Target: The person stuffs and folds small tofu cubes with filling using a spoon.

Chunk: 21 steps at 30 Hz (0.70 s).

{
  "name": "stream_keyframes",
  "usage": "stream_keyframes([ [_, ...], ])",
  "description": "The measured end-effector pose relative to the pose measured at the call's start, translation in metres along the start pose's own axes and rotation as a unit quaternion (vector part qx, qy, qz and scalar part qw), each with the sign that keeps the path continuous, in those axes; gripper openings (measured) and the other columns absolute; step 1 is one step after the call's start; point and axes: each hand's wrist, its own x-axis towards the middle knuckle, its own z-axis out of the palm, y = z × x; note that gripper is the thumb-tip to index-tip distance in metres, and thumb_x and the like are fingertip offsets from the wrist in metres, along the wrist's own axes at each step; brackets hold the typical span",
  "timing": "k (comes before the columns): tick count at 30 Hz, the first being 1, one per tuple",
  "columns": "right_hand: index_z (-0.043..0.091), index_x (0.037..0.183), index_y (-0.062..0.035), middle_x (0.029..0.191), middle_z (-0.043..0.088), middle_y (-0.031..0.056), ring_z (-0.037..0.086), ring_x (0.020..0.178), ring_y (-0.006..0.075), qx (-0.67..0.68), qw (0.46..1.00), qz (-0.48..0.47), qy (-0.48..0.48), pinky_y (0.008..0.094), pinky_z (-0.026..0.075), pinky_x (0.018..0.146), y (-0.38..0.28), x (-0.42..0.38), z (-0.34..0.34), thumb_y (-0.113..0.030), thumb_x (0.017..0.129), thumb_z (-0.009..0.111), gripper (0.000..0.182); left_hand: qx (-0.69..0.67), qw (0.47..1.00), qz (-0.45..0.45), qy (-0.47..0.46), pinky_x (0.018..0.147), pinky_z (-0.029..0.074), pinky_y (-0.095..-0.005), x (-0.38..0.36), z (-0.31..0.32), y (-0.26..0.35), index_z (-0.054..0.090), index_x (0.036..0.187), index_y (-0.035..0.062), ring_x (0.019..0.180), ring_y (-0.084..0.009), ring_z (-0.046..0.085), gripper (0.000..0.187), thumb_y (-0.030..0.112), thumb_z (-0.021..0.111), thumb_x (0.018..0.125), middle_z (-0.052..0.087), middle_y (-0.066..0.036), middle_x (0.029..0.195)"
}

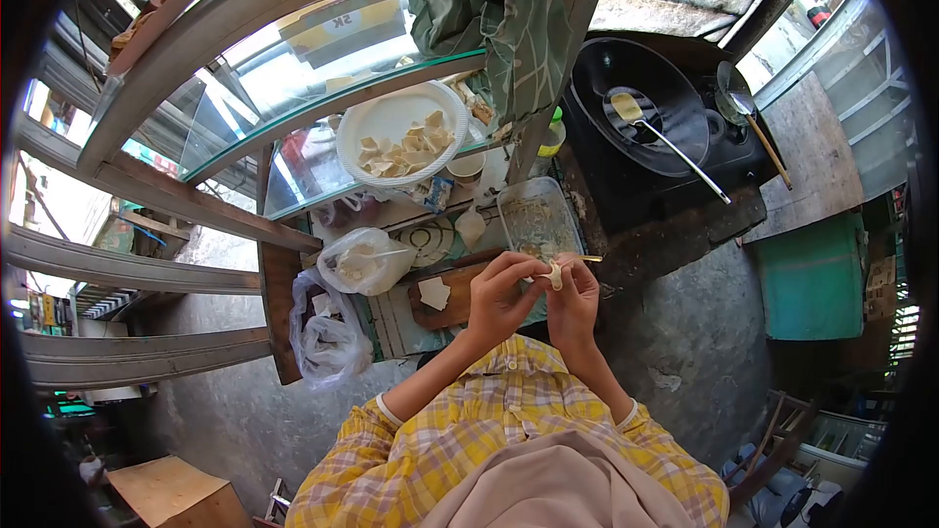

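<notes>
Between my two hands is a small pale dumpling (556,277), its wrapper pinched by the fingertips. My left hand (502,299) is closed on its left side, and my right hand (575,301) grips it from the right. Just beyond them stands a clear plastic tub (533,209) of filling, with a yellowish stick-like handle (591,258) by its near edge. To the left, a square wrapper (434,293) lies on a wooden board (458,305). Several folded dumplings (404,154) sit on a white plate (353,127) on the shelf behind.
A black wok (597,98) with a slotted turner (675,154) rests on the stove at right, a ladle (743,104) beside it. Plastic bags (366,260) stand at the counter's left. Wooden cabinet bars (147,357) jut in from the left. A green cloth (528,49) hangs above.
</notes>
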Motion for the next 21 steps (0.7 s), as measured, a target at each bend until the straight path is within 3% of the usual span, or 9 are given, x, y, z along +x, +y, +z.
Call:
stream_keyframes([
  [12,0.062,0.092,-0.0021,0.086,0.059,0.0000,0.053,0.074,0.0072,-0.048,0.998,0.036,0.017,0.0200,0.040,0.070,-0.001,0.003,-0.005,-0.008,0.084,0.062,0.010,-0.036,0.997,-0.060,0.011,0.065,0.046,-0.0226,0.003,-0.005,0.001,0.063,0.091,-0.0036,0.075,-0.0122,0.059,0.015,-0.004,0.066,0.076,0.060,-0.008,0.087],
  [18,0.063,0.088,-0.0003,0.088,0.057,0.0030,0.053,0.080,0.0094,-0.114,0.993,0.003,-0.039,0.0225,0.041,0.072,-0.005,0.008,0.001,-0.006,0.081,0.065,0.009,0.012,0.999,-0.031,0.003,0.064,0.048,-0.0235,0.003,-0.014,0.001,0.064,0.089,-0.0026,0.076,-0.0126,0.060,0.013,-0.003,0.066,0.076,0.060,-0.007,0.088],
  [21,0.064,0.087,0.0004,0.089,0.056,0.0037,0.053,0.082,0.0102,-0.126,0.989,0.029,-0.074,0.0237,0.041,0.073,-0.004,0.012,0.002,-0.007,0.080,0.066,0.010,0.007,0.998,-0.055,0.010,0.065,0.049,-0.0240,0.003,-0.022,0.005,0.064,0.089,-0.0019,0.077,-0.0137,0.061,0.014,-0.003,0.067,0.075,0.061,-0.006,0.087],
])
